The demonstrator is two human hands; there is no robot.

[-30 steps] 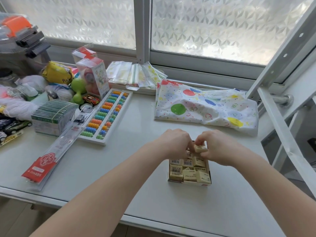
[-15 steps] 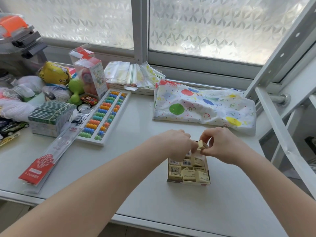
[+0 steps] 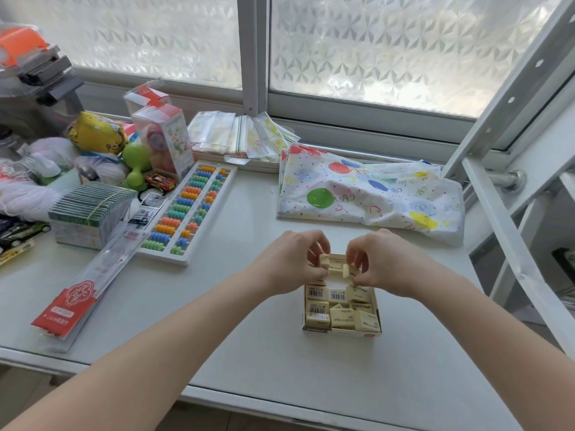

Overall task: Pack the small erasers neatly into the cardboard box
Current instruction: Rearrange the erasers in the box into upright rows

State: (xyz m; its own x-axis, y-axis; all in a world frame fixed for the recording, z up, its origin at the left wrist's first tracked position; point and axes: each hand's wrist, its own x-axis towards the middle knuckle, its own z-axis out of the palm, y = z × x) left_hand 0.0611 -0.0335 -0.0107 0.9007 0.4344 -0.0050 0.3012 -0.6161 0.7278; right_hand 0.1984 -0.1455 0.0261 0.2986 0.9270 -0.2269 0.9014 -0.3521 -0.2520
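Two bare hands over the far end of an open cardboard box (image 3: pixel 340 330) of cream erasers, left hand (image 3: pixel 289 262) pinching one small cream eraser (image 3: pixel 324 261), right hand (image 3: pixel 384 262) pinching another eraser (image 3: pixel 345 270), box beneath both wrists

Erasers (image 3: pixel 337 309) in box (image 3: pixel 340 331); abacus (image 3: pixel 189 213) left.

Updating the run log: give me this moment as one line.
left hand: grip on eraser | right hand: grip on second eraser | both over far end of cardboard box | near rows filled, untidy

Two hands (image 3: pixel 292 262), one cardboard box (image 3: pixel 340 330)
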